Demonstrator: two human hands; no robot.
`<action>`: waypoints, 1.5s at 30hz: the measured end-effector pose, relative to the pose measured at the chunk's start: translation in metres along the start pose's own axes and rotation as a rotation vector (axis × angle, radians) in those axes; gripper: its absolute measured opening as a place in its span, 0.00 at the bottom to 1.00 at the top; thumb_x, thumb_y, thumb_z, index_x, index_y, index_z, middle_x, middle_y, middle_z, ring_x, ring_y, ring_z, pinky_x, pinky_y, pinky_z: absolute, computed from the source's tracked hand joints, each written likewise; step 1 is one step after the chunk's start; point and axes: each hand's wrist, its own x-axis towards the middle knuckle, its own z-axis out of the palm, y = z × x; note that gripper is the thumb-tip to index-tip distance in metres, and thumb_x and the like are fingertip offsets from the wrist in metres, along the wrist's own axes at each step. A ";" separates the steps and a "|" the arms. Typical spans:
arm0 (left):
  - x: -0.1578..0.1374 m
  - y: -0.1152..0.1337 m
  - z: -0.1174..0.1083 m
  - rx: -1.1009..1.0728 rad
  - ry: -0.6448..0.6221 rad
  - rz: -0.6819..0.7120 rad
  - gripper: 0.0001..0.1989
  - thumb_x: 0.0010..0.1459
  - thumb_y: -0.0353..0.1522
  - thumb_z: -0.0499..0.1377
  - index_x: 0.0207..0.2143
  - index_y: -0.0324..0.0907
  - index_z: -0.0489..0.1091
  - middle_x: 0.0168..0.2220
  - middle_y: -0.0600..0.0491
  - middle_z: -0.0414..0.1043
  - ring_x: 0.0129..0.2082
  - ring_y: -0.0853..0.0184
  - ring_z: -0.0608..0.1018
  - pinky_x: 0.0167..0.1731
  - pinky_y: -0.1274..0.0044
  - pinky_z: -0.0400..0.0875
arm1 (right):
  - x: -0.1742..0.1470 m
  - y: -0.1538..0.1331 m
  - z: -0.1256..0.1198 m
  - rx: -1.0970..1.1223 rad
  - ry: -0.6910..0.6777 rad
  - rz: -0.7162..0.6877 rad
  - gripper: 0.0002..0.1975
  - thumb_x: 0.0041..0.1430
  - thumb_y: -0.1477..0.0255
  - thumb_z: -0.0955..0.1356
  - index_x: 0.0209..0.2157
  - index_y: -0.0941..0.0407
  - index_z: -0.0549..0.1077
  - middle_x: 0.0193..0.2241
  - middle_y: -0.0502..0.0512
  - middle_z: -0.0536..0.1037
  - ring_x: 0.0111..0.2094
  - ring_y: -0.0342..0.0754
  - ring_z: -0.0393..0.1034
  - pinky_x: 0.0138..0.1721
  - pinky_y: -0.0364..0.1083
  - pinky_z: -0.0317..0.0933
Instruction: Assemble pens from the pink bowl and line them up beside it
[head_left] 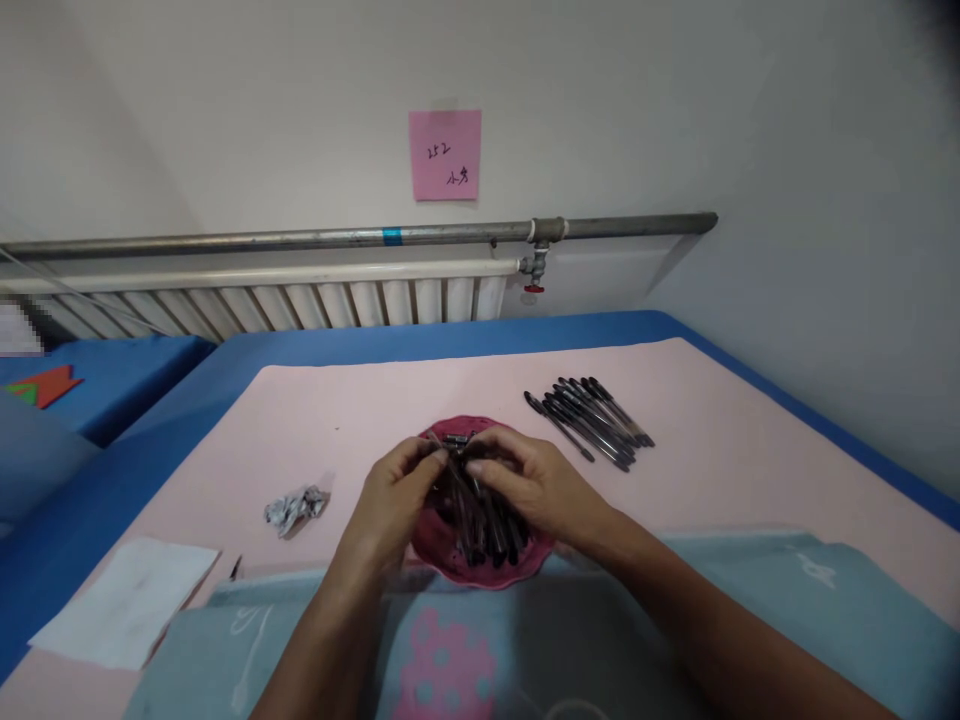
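My left hand (pixel 409 488) and my right hand (pixel 529 485) meet over a dark pink scalloped basket (pixel 484 580). Thumb and fingers of each are pinched together; what they hold is small, dark and mostly hidden. Under them, a heap of dark clear pen barrels (pixel 487 530) lies in the basket. Beyond my right hand, several capped black pens (pixel 592 420) lie side by side on the pink table cover.
A crumpled grey-white wad (pixel 296 508) lies left of the basket, with a white sheet (pixel 124 600) and a small black piece (pixel 236 568) nearer me. A blue patterned cloth (pixel 750 590) covers the front edge. Behind the table (pixel 360 347) run a radiator (pixel 360 300) and pipe (pixel 300 240).
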 end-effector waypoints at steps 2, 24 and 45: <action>0.001 0.004 -0.004 -0.007 0.096 0.022 0.09 0.49 0.37 0.58 0.28 0.40 0.68 0.22 0.58 0.67 0.23 0.72 0.69 0.27 0.77 0.66 | 0.000 0.004 -0.002 -0.152 0.008 -0.034 0.06 0.54 0.76 0.63 0.34 0.56 0.70 0.31 0.49 0.74 0.33 0.43 0.67 0.36 0.44 0.60; 0.003 0.004 -0.018 0.346 0.209 0.157 0.12 0.54 0.40 0.53 0.30 0.41 0.68 0.22 0.58 0.63 0.22 0.71 0.67 0.23 0.79 0.61 | 0.002 0.019 0.034 -0.773 -0.138 -0.047 0.08 0.53 0.74 0.62 0.25 0.60 0.72 0.34 0.59 0.71 0.37 0.51 0.62 0.40 0.49 0.56; -0.007 0.004 0.003 0.043 -0.174 0.010 0.14 0.54 0.37 0.56 0.43 0.45 0.72 0.40 0.52 0.75 0.41 0.65 0.74 0.44 0.73 0.65 | 0.012 0.000 0.000 0.944 0.290 0.138 0.08 0.46 0.72 0.69 0.27 0.57 0.64 0.21 0.48 0.72 0.21 0.41 0.68 0.17 0.37 0.57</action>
